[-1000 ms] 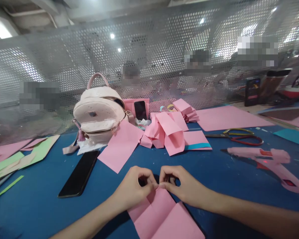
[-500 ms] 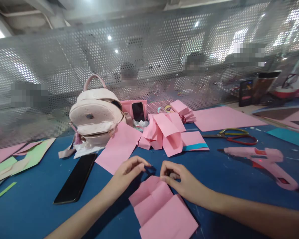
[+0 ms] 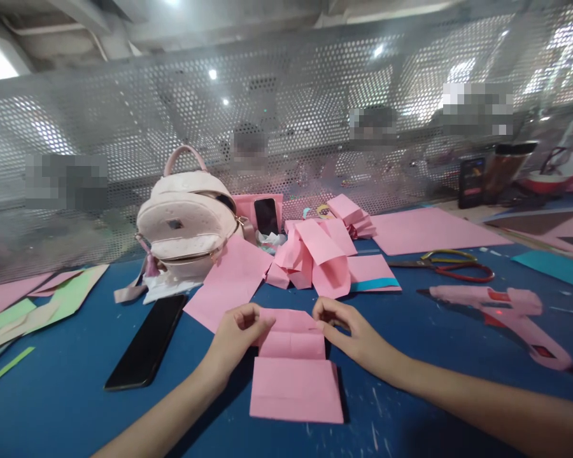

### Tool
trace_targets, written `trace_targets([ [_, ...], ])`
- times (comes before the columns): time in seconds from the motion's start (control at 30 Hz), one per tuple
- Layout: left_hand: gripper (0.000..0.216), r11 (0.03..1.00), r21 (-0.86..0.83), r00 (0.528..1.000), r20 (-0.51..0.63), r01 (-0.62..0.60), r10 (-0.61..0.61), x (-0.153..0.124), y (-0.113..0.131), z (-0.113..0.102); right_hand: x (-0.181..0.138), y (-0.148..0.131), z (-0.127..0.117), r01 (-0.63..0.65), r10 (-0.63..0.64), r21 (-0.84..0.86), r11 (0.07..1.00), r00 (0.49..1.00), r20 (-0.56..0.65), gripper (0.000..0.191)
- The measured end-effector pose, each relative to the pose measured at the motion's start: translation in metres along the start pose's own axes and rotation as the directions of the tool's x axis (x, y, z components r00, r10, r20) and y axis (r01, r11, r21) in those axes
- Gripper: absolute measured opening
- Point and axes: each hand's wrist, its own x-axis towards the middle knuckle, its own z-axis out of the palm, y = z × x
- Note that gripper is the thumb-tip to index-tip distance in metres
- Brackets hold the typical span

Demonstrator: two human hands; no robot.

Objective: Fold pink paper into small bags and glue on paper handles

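A folded pink sheet of paper [image 3: 296, 389] lies in front of me on the blue table, its creased upper part raised toward the back. My left hand [image 3: 240, 334] pinches the paper's upper left corner between thumb and fingers. At the upper right corner, my right hand [image 3: 346, 327] grips the edge with thumb and curled fingers. Behind the hands sits a heap of cut and folded pink paper pieces [image 3: 310, 251]. A larger pink sheet [image 3: 226, 280] lies just beyond my left hand.
To the left are a black phone [image 3: 146, 343] and green paper [image 3: 69, 296]. A pale backpack [image 3: 186, 216] stands behind. On the right lie scissors [image 3: 451, 264] and a pink glue gun [image 3: 501, 312]. A perforated metal screen [image 3: 296, 121] rises at the back, people blurred beyond it.
The folded pink paper has turned from slanted to nearly square with me and moved back a little. My left hand, earlier off the paper, now holds its left corner.
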Motion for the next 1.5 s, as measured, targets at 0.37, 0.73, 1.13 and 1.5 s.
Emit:
trace_targets([
  [0.37,0.028,0.998,-0.061,0.998,0.060,0.010,-0.006,-0.013,0.001,0.027,-0.002,-0.004,0.005,-0.041,0.042,-0.017,0.999,0.994,0.105,0.014],
  [0.73,0.012,0.994,0.028,0.994,-0.025,-0.102,0.102,-0.028,0.001,0.037,0.000,-0.001,0.009,-0.110,0.109,0.001,0.994,0.990,0.091,0.020],
  [1.13,0.017,0.952,0.188,0.970,0.093,-0.241,0.227,-0.028,-0.001,0.030,0.010,0.001,-0.007,-0.112,0.087,0.103,0.988,0.972,0.220,0.039],
  [1.5,0.010,0.997,-0.009,0.997,0.002,-0.081,0.081,-0.019,-0.010,0.027,0.008,0.004,-0.010,-0.074,0.064,0.032,0.997,0.970,0.234,0.027],
])
